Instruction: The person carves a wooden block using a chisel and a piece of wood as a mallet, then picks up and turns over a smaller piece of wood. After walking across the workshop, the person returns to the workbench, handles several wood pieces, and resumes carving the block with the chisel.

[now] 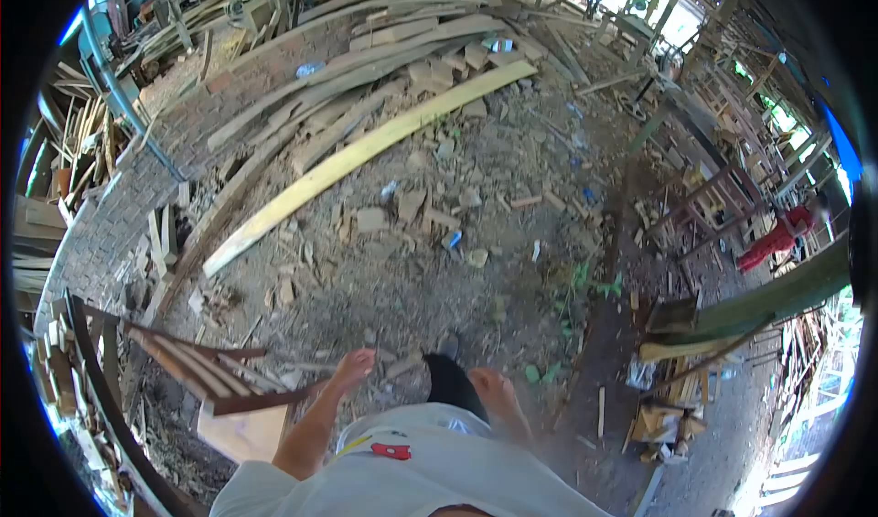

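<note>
Wooden chair (267, 399), or a chair-like frame, lies tipped on the littered ground to the person's left, its near rail reaching beside the left forearm. It looks stiff throughout and probably of middling weight, more awkward than heavy. Dry wood should not slip much, though the thin slats (194, 369) and the joints look like the fragile parts. The sounder hold is on the thick outer rails, one hand to each side — the slats would take strain badly.

The left hand (355, 368) and right hand (494, 391) are apart, either side of the dark-clad leg (449, 387), with nothing visible in either; how far the fingers are closed, I cannot tell.

By count: two hands, one such frame near them, one pale panel (245, 432) just below it, one long yellow plank (366, 156) ahead and one red cloth (776, 240) off to the right. The slats blur together, and the wood scraps (412, 208) are too many to count.
</note>
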Tool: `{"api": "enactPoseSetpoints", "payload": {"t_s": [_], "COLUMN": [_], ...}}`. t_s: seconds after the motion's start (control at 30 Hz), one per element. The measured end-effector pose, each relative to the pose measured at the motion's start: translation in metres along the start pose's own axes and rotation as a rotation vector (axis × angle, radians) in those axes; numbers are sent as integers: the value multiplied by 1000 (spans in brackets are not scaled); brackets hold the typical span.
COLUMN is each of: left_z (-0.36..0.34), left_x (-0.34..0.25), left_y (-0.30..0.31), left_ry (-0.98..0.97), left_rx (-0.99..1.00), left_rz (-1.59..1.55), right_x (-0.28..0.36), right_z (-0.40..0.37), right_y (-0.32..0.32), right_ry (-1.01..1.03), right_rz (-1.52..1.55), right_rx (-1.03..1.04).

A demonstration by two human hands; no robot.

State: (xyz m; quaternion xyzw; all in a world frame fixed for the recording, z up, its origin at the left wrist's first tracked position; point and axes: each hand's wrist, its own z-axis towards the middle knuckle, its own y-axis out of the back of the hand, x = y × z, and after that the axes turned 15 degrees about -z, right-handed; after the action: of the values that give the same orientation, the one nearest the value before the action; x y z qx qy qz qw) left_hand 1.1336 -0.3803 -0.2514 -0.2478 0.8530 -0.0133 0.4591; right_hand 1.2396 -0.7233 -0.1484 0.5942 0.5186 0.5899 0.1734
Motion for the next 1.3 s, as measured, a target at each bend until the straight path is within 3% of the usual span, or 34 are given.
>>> {"api": "enactPoseSetpoints", "payload": {"t_s": [0.07, 0.13, 0.23, 0.37, 0.47, 0.63, 0.77, 0.93, 1.0, 1.07, 1.13, 1.23, 1.3], "left_z": [34, 42, 92, 133, 154, 215, 253, 337, 375, 402, 412, 461, 481], "left_x": [-12, -54, -90, -149, -178, -178, -187, -239, -264, -322, -397, -437, -451], "left_y": [-9, -36, -75, -132, -162, -163, -165, -204, -226, -296, -360, -430, -462], "left_ry": [-13, 146, 146, 10, -1, 49, 48, 82, -46, -227, -180, -217, -211], "left_rx": [-32, -342, -381, -188, -171, -164, -212, -326, -141, -134, -4, 130, 185], "left_rz": [-50, -53, -220, -116, -98, -83, -140, -146, 75, 88, 286, 279, 293], "right_x": [-17, -19, -32, -17, -5, 16, -9, -76, -100, -115, -141, -166, -162], "right_z": [47, 93, 165, 251, 297, 337, 361, 412, 423, 451, 466, 490, 498], "right_y": [25, 61, 102, 169, 190, 186, 186, 223, 255, 295, 319, 332, 350], "right_ry": [67, 87, 145, 275, 404, 466, 515, 331, 184, 29, -28, -122, -223], "right_rz": [-45, -86, -94, -323, -264, 232, 158, 61, 80, 77, 68, -56, 162], "right_rx": [39, 67, 71, 194, 113, 61, 183, 74, 95, 73, 79, -49, -103]}}
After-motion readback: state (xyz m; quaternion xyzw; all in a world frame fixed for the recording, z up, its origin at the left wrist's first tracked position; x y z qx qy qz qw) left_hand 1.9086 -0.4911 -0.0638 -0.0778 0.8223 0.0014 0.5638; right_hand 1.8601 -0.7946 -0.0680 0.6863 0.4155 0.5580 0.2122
